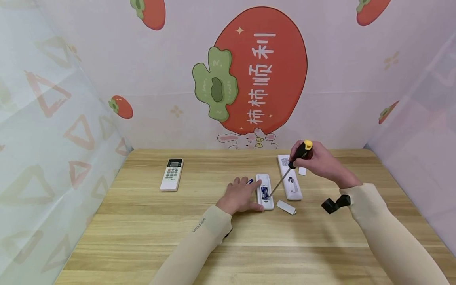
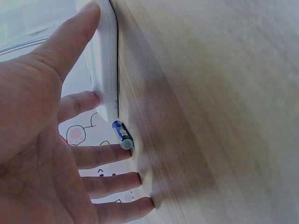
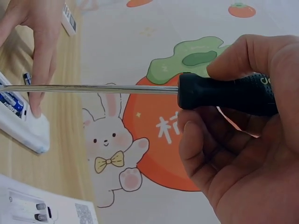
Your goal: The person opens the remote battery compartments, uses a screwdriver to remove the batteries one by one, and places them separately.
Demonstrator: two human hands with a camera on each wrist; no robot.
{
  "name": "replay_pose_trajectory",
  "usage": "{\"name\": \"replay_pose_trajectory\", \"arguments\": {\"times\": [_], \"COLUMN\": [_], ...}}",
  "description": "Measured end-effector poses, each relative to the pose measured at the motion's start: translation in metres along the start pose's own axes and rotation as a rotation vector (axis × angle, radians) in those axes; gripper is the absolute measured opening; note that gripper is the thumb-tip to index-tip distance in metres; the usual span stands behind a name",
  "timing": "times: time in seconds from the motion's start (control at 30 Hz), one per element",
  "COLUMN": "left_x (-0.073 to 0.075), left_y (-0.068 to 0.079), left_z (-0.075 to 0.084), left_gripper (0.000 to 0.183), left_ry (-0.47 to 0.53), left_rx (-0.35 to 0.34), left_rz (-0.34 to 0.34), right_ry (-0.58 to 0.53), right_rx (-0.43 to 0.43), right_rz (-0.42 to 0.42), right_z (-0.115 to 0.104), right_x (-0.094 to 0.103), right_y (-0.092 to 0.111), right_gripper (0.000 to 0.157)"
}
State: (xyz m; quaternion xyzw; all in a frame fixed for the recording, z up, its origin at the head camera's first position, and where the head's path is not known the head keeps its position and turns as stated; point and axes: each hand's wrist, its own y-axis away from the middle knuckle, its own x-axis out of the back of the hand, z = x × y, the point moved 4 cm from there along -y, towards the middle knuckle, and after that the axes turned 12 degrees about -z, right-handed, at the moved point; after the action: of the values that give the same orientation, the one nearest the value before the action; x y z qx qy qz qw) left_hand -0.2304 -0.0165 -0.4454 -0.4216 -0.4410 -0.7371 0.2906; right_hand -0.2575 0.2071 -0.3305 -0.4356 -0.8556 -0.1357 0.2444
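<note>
My left hand rests with spread fingers beside a white remote control. Its thumb and index finger touch the remote's edge; the other fingertips reach down to the table. Blue batteries lie in the remote's uncovered compartment. A loose blue battery lies beside the remote, under the left fingers. Up and to the right, my right hand grips a screwdriver by its black and yellow handle. The long metal shaft slants down, its tip at the near end of the battery compartment.
A second white remote, its battery compartment uncovered, lies to the right. One battery cover sits between the remotes at the front, and another white piece lies behind. An upright-facing remote lies far left. Printed cloth walls enclose the table.
</note>
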Motion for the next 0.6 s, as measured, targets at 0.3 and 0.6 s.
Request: {"name": "replay_pose_trajectory", "arguments": {"times": [0.3,0.6], "left_x": [0.001,0.001], "left_y": [0.0,0.0], "left_z": [0.0,0.001], "left_gripper": [0.09,0.09], "left_ry": [-0.007,-0.004], "left_rx": [0.002,-0.002], "left_rz": [-0.01,-0.012], "right_ry": [0.096,0.127], "right_rx": [0.014,-0.101], "right_rz": [-0.008,0.059], "right_z": [-0.013,-0.015], "right_x": [-0.004,-0.005], "right_y": [-0.01,-0.021], "right_gripper": [0.019,0.027]}}
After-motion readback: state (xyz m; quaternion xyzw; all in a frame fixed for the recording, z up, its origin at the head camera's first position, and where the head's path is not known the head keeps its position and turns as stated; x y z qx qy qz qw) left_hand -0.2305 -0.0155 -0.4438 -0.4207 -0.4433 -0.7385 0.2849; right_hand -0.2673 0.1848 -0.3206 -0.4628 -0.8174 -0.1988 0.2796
